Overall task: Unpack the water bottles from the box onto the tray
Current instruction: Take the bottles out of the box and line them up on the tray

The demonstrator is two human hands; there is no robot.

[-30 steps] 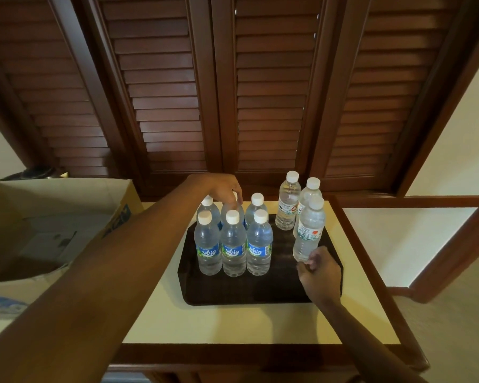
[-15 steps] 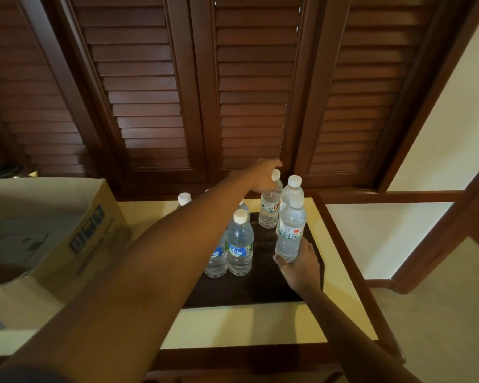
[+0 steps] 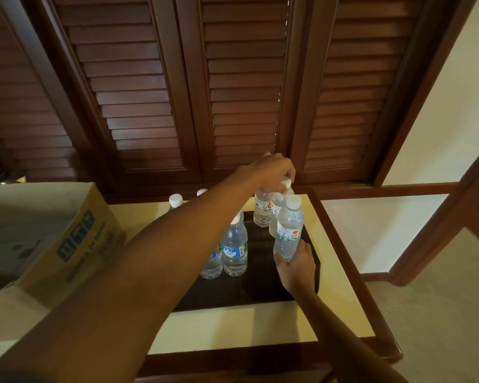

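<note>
**Crowded bottles, tipping risk on the tray**

Nearest, the right hand (image 3: pixel 296 268) grips the base of the front red-label bottle (image 3: pixel 289 230) at the dark tray (image 3: pixel 233 294)'s right side. A sideways pull could knock its close-packed neighbours over. To the left stand the blue-label bottles (image 3: pixel 234 248). Farther back, the left hand (image 3: pixel 271 171), arm stretched across the tray, pinches the cap of a rear red-label bottle (image 3: pixel 277 211); lifting by the cap may let it swing. The cardboard box (image 3: pixel 75 239) sits left.
</note>
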